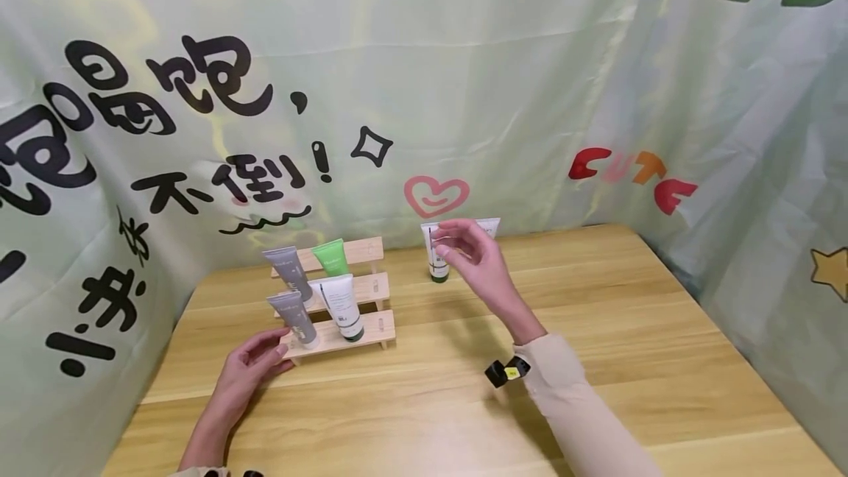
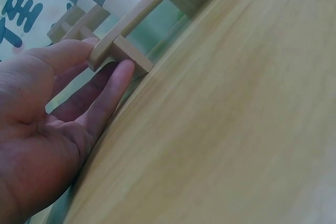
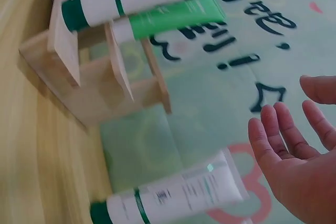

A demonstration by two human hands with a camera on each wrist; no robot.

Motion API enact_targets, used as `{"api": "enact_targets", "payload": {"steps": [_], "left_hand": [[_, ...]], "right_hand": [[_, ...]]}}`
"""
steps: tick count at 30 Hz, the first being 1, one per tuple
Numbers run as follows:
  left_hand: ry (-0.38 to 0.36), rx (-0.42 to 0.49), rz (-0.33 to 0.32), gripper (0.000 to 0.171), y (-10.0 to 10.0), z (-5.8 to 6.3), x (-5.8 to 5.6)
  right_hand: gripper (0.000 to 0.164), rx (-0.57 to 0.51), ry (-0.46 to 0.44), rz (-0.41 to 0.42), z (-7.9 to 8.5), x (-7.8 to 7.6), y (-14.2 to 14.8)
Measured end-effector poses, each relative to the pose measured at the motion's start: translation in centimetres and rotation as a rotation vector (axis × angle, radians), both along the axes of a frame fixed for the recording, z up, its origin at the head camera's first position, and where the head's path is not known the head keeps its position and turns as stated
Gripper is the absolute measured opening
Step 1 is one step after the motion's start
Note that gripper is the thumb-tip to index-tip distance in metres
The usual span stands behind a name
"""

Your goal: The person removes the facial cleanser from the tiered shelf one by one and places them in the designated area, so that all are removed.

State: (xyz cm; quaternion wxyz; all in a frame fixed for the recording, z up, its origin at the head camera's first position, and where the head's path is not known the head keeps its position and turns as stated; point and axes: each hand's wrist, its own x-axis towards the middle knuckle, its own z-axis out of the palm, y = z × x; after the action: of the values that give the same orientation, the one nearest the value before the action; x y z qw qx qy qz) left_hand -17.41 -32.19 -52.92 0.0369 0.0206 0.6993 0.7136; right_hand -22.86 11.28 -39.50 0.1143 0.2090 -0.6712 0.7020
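Note:
A three-tier wooden display rack (image 1: 374,326) stands on the table's left side. My left hand (image 1: 248,366) pinches the left end of its lowest step; in the left wrist view the thumb and a finger (image 2: 123,72) meet that end and its leg. On the rack are a front grey tube (image 1: 298,321), another grey tube (image 1: 289,271) behind it, a white tube (image 1: 342,306) and a green tube (image 1: 333,258). My right hand (image 1: 473,252), fingers loosely bent and holding nothing, hovers by a standing white tube (image 3: 178,191). It partly hides another white tube (image 1: 490,225).
The wooden table (image 1: 411,418) runs back to a printed fabric curtain (image 1: 517,131), which also hangs along both sides. A small black device (image 1: 506,372) is strapped at the right sleeve.

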Motion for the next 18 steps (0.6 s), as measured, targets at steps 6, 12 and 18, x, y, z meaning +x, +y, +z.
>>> {"api": "enact_targets", "payload": {"steps": [6,12,18], "left_hand": [[-0.003,-0.018,0.004,0.05,-0.1,0.3,-0.1],[-0.001,-0.004,0.002,0.047,-0.1,0.2,-0.1],[0.01,0.005,-0.003,0.046,0.0,0.0,0.2]], "right_hand": [[0.038,0.042,-0.025,0.112,-0.4,-0.8,-3.7],[0.042,0.081,-0.043,0.181,-0.9,-1.6,-6.7],[0.045,0.101,-0.082,0.224,-0.9,-2.2,-8.9]]}}
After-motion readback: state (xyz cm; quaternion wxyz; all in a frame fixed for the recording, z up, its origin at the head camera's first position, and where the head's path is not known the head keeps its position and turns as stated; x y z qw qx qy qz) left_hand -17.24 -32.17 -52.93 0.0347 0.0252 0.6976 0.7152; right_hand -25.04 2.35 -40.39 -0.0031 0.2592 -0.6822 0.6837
